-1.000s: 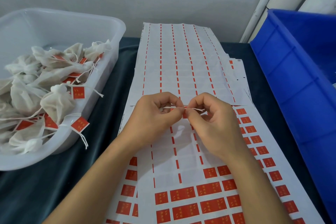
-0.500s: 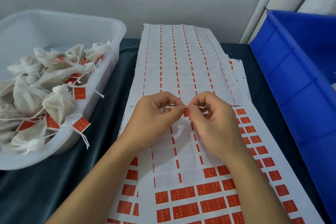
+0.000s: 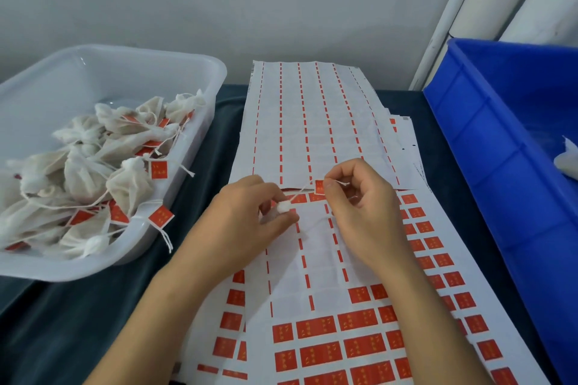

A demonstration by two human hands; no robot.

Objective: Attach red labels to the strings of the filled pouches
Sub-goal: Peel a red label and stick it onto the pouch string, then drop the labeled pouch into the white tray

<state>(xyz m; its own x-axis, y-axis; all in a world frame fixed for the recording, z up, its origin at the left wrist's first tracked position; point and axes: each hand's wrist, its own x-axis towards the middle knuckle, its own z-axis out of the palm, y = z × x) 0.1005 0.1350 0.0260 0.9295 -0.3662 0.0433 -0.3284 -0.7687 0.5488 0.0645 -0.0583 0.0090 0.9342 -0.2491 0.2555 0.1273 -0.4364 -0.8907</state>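
Meanwhile both hands pinch: left (image 3: 250,216) a pouch (image 3: 284,207), right (image 3: 359,197) its string (image 3: 337,182); labelled pouches (image 3: 93,172) fill the clear tub (image 3: 175,66), blue bin (image 3: 488,141) apparently near-empty

I'm looking down at a table (image 3: 200,141) lying under a dark teal cloth. A clear plastic tub (image 3: 215,78) is sitting on its left side, a blue crate (image 3: 488,166) is standing on its right, and overlapping sticker sheets (image 3: 312,122) are lying spread along the middle between them.
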